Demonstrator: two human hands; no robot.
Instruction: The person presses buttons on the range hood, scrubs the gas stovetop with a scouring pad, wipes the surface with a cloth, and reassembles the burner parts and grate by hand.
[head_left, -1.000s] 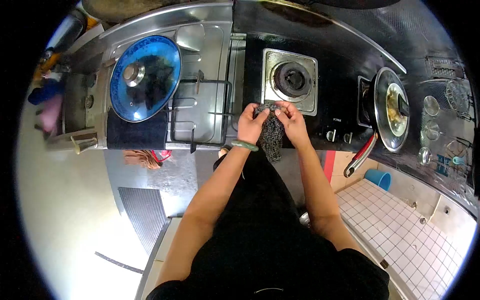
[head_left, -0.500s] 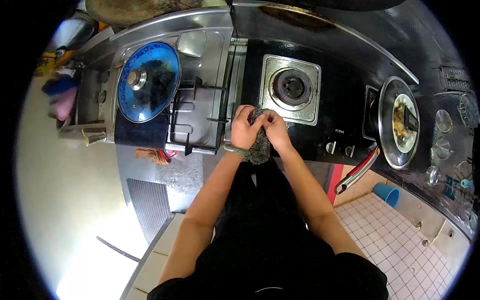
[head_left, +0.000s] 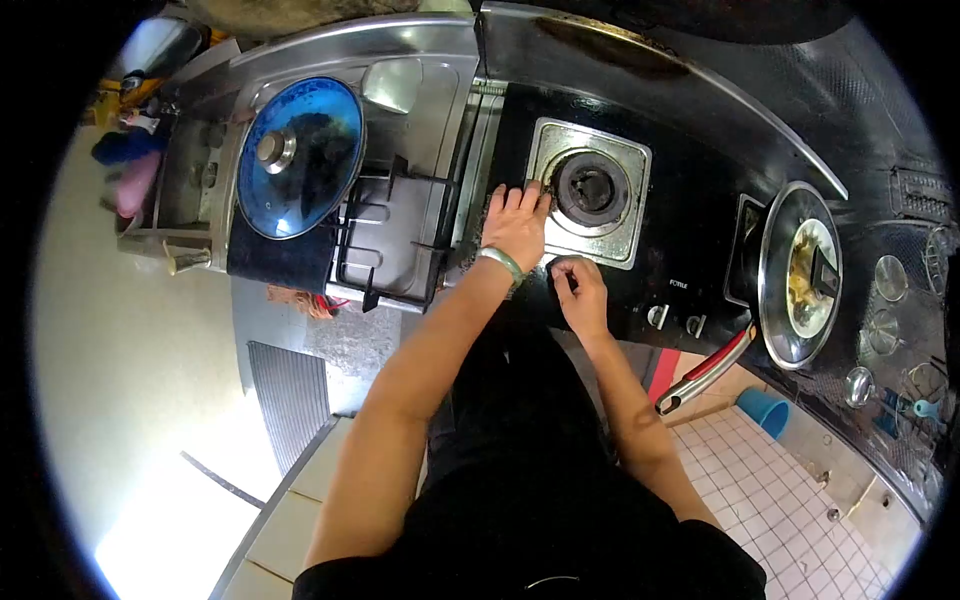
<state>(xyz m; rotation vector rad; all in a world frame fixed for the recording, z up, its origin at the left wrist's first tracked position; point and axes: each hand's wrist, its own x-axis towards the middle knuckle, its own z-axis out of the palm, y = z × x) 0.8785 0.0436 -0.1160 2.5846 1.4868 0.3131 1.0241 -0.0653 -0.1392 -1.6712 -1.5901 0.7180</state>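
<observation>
My left hand (head_left: 517, 225) lies flat on the black glass cooktop (head_left: 660, 215), fingers stretched out, just left of the square metal burner plate (head_left: 592, 250). A pale green bangle (head_left: 503, 262) circles that wrist. Whether anything lies under the palm is hidden. My right hand (head_left: 582, 295) is curled at the front edge of the cooktop, below the plate, and nothing shows in its fingers. The dark round burner (head_left: 592, 190) sits in the middle of the plate, with no pan on it. The dark speckled cloth from the earlier frame is out of sight.
At left, a blue-tinted glass lid (head_left: 300, 158) with a metal knob sits beside a black pan support (head_left: 400, 240). A lidded pan (head_left: 800, 275) with a red and steel handle (head_left: 705, 370) stands at right, its handle jutting past the front edge. Small glass dishes (head_left: 890, 278) lie farther right.
My hands, together on the dark speckled cloth before, are now apart. The left has moved up and flattened on the cooktop; the right has dropped lower and right. The cloth no longer shows.
</observation>
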